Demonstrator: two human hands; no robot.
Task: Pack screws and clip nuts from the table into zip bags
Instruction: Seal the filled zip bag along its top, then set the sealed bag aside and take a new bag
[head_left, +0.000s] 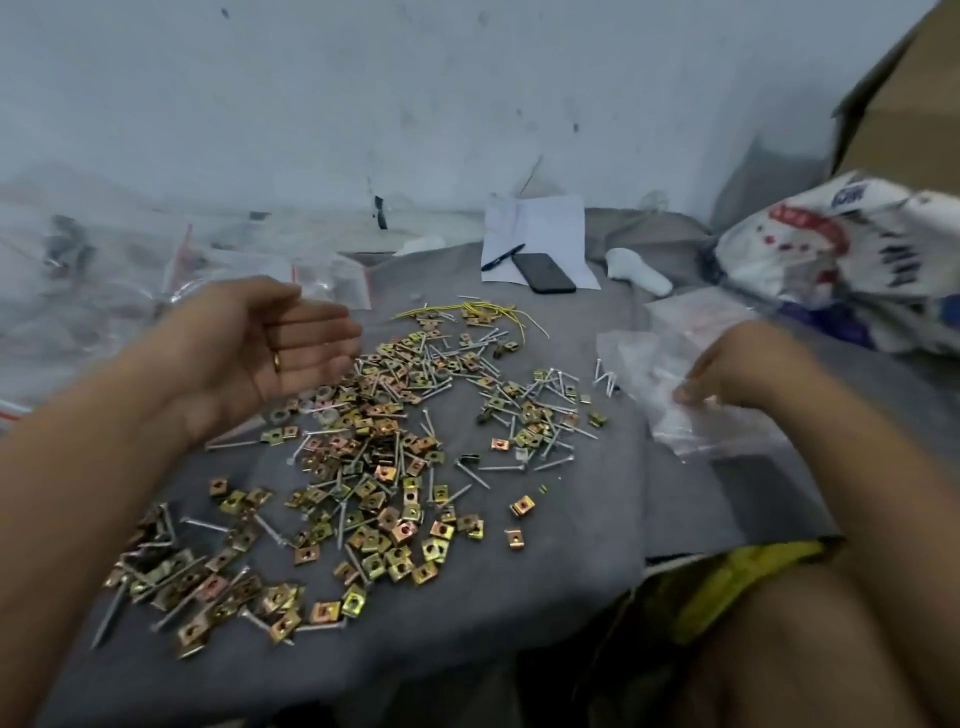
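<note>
A wide scatter of brass-coloured clip nuts (379, 499) and silver screws (467, 473) covers the grey cloth (571, 519) in front of me. My left hand (265, 348) hovers palm up above the pile's left edge, fingers straight, a ring on one finger, nothing in it. To the right, my right hand (737, 369) reaches down onto a stack of clear zip bags (675, 395); its fingertips pinch a bag, blurred by motion. A few screws (605, 382) lie beside the bags.
Filled clear zip bags (130, 270) pile up at the left. A phone (545, 273), pen (501, 257) and paper sheet (540, 228) lie at the back. Yellow wire ties (467, 310) sit behind the pile. A printed sack (857, 260) and cardboard box (904, 93) stand right.
</note>
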